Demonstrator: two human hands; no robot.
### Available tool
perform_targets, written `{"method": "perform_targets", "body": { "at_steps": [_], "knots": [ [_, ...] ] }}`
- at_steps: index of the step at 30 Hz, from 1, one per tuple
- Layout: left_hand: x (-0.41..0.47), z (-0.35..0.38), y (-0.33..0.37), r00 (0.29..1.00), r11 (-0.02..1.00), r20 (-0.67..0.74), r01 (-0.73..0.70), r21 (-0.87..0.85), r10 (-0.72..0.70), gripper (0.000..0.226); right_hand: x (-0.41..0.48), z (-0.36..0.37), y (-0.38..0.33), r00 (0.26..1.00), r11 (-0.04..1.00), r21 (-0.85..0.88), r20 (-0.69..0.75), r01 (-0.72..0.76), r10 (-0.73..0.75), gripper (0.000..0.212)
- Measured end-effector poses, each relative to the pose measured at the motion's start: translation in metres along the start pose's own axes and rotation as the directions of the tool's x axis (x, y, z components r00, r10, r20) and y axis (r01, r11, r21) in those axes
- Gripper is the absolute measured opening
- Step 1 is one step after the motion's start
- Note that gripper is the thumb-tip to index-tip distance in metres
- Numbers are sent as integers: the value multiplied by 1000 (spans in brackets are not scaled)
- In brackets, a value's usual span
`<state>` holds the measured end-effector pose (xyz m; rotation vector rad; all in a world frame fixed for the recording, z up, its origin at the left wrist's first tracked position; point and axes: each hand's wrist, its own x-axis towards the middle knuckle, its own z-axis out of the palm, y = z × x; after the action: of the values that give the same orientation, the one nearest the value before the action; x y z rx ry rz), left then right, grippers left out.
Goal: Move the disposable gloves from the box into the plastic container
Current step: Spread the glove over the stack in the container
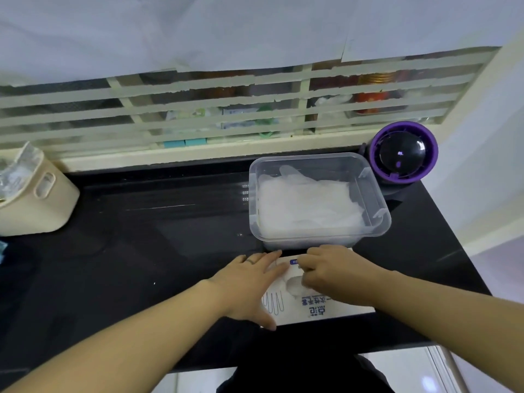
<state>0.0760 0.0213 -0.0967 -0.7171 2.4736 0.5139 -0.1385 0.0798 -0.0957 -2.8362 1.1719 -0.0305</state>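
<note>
A white glove box (317,306) with blue print lies flat on the black counter near the front edge. My left hand (249,285) presses on the box's left part with straight fingers. My right hand (334,275) has its fingers curled at the oval opening on the box top, where thin clear glove film (293,285) shows. Just behind the box stands a clear plastic container (377,211) without a lid. A heap of translucent white gloves (306,202) fills it.
A cream bin (42,205) lined with a clear bag stands at the far left. A purple and black round device (402,157) sits behind the container at the back right. A taped glass cabinet front (215,109) runs along the back. The counter's front edge (312,355) is close.
</note>
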Motion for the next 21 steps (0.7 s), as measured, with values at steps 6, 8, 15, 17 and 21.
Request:
{"method": "perform_targets", "body": {
  "at_steps": [6, 8, 15, 17, 21],
  "knots": [
    [1, -3, 5, 1000, 1000, 22, 11, 5, -11, 114, 0, -66, -10, 887, 904, 334, -281, -268, 367, 15],
    [0, -6, 7, 999, 999, 28, 30, -23, -29, 108, 4, -89, -2, 757, 732, 559, -258, -390, 600, 13],
    [-23, -57, 12, 999, 830, 42, 17, -558, 8, 66, 4, -95, 26, 494, -244, 915, 381, -321, 782, 20],
    [-28, -72, 10, 998, 667, 23, -17, -745, 50, 46, 1, -90, 26, 486, -481, 861, 497, -169, 719, 28],
    [-25, -87, 12, 997, 71, -67, -64, -995, -42, 39, 0, -83, 24, 565, -695, 716, 599, -60, 568, 39]
  ]
}}
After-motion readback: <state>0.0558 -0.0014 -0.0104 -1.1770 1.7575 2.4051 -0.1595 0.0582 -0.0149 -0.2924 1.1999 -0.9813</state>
